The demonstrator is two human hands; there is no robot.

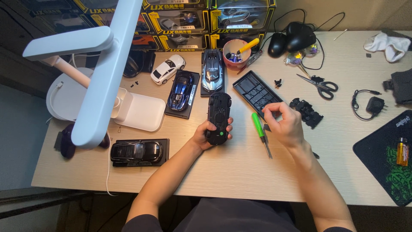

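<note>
My left hand [205, 134] grips a black toy car [218, 117] turned upside down, its underside facing up, just above the wooden desk [231, 167]. My right hand [284, 124] hovers to the right of it with thumb and fingertips pinched together near the edge of a black plastic base tray [255, 91]; whether something tiny sits between them I cannot tell. A green-handled screwdriver [260, 132] lies on the desk between my two hands.
A blue car [180, 90], a silver-blue car [212, 70] and a black car [136, 151] stand on bases; a white car [168, 68] stands loose. A white desk lamp [101, 73] overhangs the left. Scissors [319, 84], a pink cup [236, 54], a mouse pad [386, 159] and boxed cars lie around.
</note>
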